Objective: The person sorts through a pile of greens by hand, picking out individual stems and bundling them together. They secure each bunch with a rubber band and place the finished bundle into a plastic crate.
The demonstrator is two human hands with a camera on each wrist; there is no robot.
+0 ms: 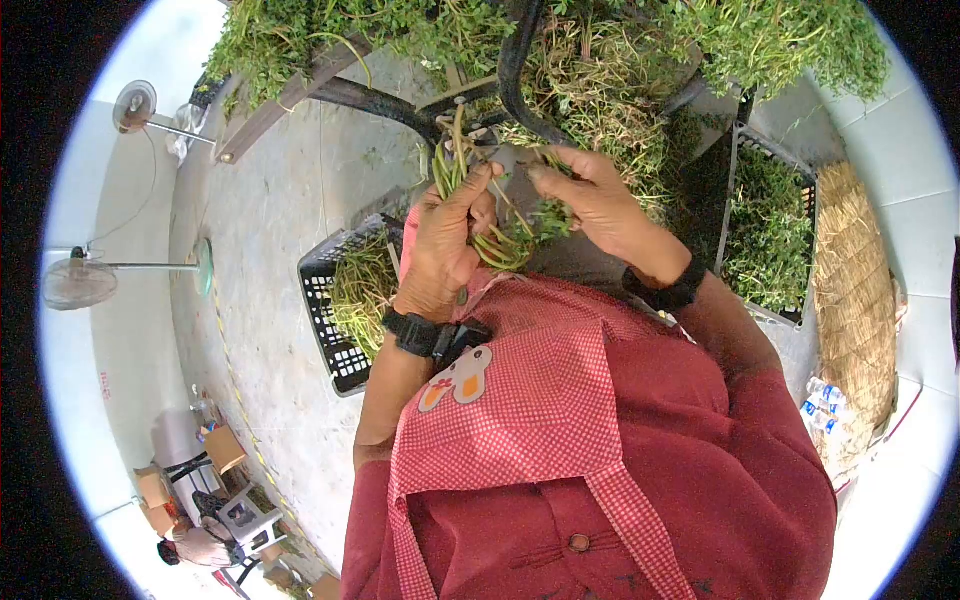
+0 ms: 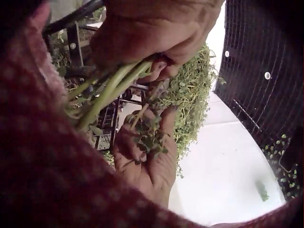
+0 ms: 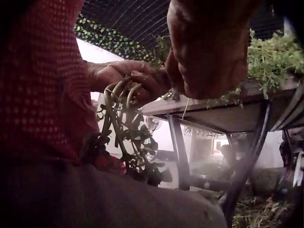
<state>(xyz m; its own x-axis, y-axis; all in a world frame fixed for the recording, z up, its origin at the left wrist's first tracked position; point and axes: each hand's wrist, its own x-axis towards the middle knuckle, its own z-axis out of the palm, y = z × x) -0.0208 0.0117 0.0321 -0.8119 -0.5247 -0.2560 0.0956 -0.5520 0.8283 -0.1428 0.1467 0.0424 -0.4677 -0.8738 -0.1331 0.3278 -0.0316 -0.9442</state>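
In the head view the left hand (image 1: 447,240) grips a small bunch of green stems (image 1: 503,249), its thumb pressed near the stems' upper part. Close by on the right, the right hand (image 1: 612,207) has thumb and forefinger pinched together on a thin leafy sprig. In the left wrist view thick pale green stems (image 2: 107,97) run out from under the left hand (image 2: 154,31), and a leafy sprig (image 2: 151,137) lies over the right hand (image 2: 147,166). Leafy stems (image 3: 126,128) hang bent from the left hand (image 3: 128,76) in the right wrist view.
Heaps of greens (image 1: 790,40) lie on the table at the top. A black crate (image 1: 345,375) with stems stands at the left, another crate of greens (image 1: 765,240) at the right beside a straw mat (image 1: 850,290). Fans (image 1: 80,283) and a seated person (image 1: 205,540) are farther off.
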